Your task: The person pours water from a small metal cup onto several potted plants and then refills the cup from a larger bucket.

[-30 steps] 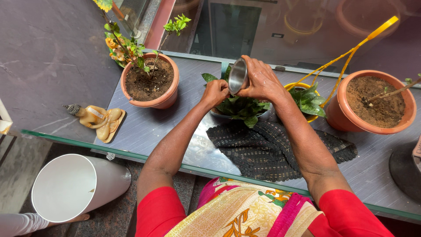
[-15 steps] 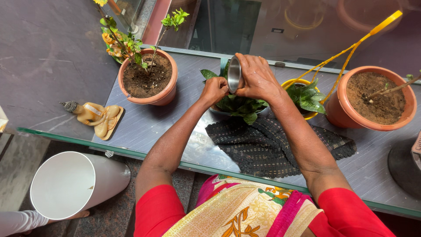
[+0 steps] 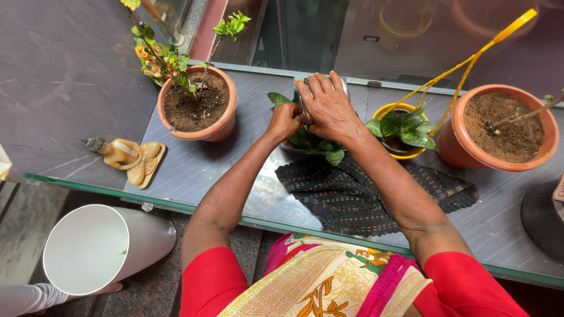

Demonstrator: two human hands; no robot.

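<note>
so rn both hands are over the small leafy plant in the middle of the desk; right hand is wrapped over a little steel cup, fingers spread across it so you only see a sliver of the rim, tipped on its side right above the leaves; left hand is closed into a loose fist just beside the cup, touching the foliage; can't tell if it's pinching a leaf or just curled, tbh. The plant sits in a low pot mostly hidden under the hands, at the far edge of a dark knitted mat. Around it: a terracotta pot w/ a flowering twig to the left, a yellow pot w/ glossy leaves just to the right, a bigger terracotta pot further right w/ a yellow cord hanger over it, a small reclining figurine near the desk's left edge, white bin on the floor below. imo to do this bit well: keep the cup low and close to the soil, tilt slow, hold the leaves aside w/ the left so whatever's in it lands at the base and not on the mat.
</note>
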